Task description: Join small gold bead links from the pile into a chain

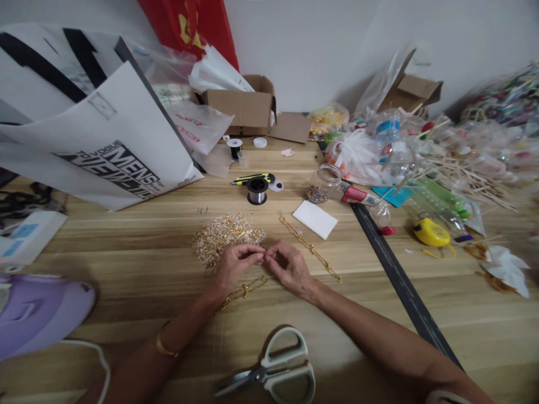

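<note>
Over the middle of the table, my left hand (236, 264) and my right hand (292, 266) meet fingertip to fingertip. Both are closed in a pinch; a tiny gold-coloured bit shows between them, too small to name. Just behind my left hand lies a heap of small gold and clear jewellery pieces (210, 238). One gold chain (243, 291) with little beads lies below my hands, partly behind my left wrist. Another gold chain (311, 248) stretches out to the right of my right hand. A folded white paper (315, 219) sits beyond it.
Scissors (290, 362) lie near the front edge. Behind the heap are a spool of clear thread (257, 192) and a yellow-black utility knife (246, 179). A jar of beads (322, 185) lies tipped over. At left stand a purple iron (46, 308) and a white bag (105, 140).
</note>
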{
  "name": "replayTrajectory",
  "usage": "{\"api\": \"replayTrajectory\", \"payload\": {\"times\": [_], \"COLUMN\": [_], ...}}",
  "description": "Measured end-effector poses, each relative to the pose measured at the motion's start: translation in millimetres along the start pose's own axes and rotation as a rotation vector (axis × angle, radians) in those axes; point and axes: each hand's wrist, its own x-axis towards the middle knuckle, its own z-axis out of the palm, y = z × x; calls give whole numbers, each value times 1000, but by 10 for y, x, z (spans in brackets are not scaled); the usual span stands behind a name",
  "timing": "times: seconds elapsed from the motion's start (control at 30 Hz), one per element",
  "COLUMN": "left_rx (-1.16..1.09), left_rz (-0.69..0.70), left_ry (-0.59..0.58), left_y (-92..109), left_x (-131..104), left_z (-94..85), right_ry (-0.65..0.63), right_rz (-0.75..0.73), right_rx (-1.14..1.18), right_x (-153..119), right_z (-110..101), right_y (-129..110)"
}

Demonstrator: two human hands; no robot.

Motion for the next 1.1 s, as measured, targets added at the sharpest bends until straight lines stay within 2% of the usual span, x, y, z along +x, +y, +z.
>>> {"api": "replayTrajectory", "payload": {"times": [0.33, 0.57, 0.8, 1.1], "left_rx": [-19, 16, 22, -5], "left_rz": [-37, -9, -3, 9], "left_ry": [-27, -25, -1, -13], "left_y": [61, 104, 112, 104], "left_x": [0, -5, -16, -11], "left_z": [3, -4, -1, 3], "right_ry": [13, -4, 15, -4], "right_rz": [-8, -20, 53, 55], "right_rx": [-15, -7, 54, 109], "right_x": [4, -2, -18, -25], "right_z": [1, -12, 26, 22], "right_y": [5, 2, 44, 63]}}
